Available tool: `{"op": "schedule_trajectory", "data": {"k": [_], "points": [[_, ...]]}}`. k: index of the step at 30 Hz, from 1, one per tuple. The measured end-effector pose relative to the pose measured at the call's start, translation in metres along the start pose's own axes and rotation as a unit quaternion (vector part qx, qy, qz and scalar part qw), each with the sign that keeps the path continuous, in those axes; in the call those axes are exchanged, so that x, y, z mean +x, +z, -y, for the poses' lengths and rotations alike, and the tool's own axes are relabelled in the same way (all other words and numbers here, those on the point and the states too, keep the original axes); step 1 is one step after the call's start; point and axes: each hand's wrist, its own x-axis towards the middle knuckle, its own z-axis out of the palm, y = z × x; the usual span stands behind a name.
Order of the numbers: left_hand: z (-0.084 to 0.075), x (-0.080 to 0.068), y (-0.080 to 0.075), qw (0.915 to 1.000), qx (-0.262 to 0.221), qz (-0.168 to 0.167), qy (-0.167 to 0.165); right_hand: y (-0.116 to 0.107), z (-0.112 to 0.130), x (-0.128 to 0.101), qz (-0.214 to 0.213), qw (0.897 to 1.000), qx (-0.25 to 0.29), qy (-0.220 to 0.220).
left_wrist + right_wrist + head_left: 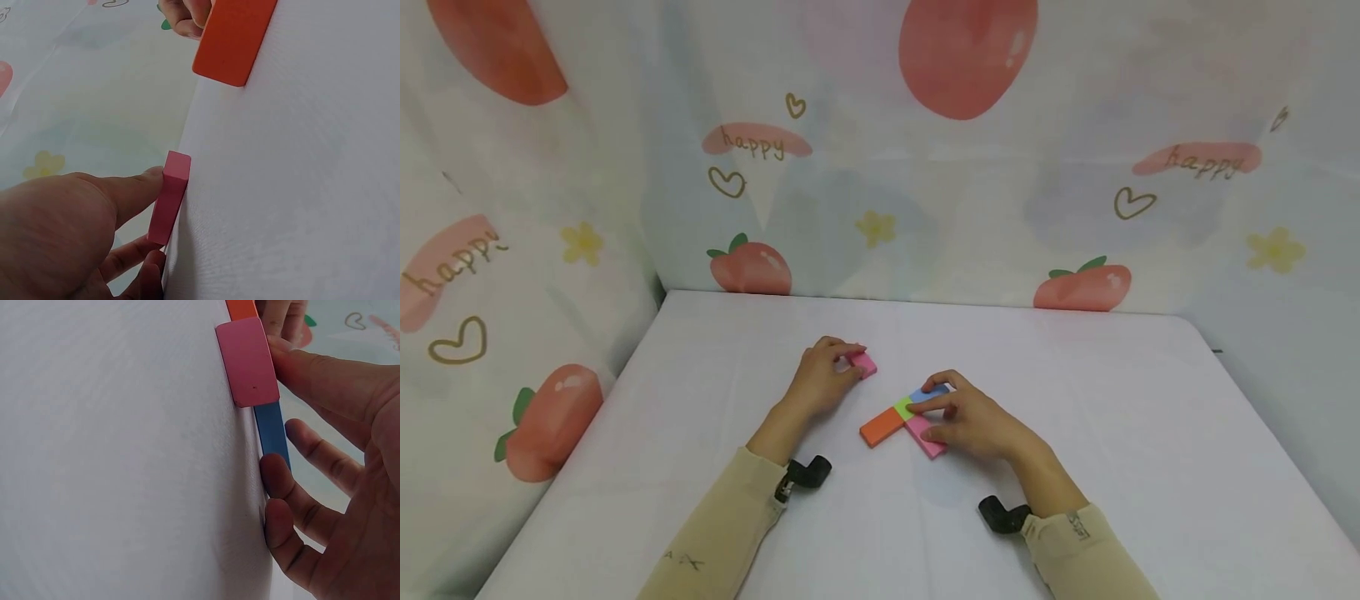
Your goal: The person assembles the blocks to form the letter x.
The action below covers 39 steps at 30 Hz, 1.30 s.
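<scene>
Between thumb and fingers my left hand [824, 375] pinches a small pink block [864, 363], low at the white tabletop; its side faces show in the left wrist view. To its right, several flat blocks lie touching: an orange block [882, 427], a green block [903, 407], a blue block [929, 395] and a second pink block [927, 437]. Over them is my right hand [973, 418], its thumb touching that pink block, its index finger on the green one and another finger by the blue one. Fingers partly cover the green and blue blocks.
A white cloth covers the table [1112, 400]. Behind it and at the left hangs a printed curtain [962, 192] with fruit, hearts and lettering. Black wrist devices [811, 472] stick out from both sleeves.
</scene>
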Motion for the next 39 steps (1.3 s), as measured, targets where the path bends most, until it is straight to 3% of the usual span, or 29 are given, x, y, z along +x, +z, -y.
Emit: {"op": "schedule_trajectory", "data": {"k": [39], "points": [[-0.0078,-0.0031,-0.0023,0.9995,0.005,0.023,0.020,-0.0033,0.0053,-0.0013,0.005,1.000,-0.008,0.009]]}}
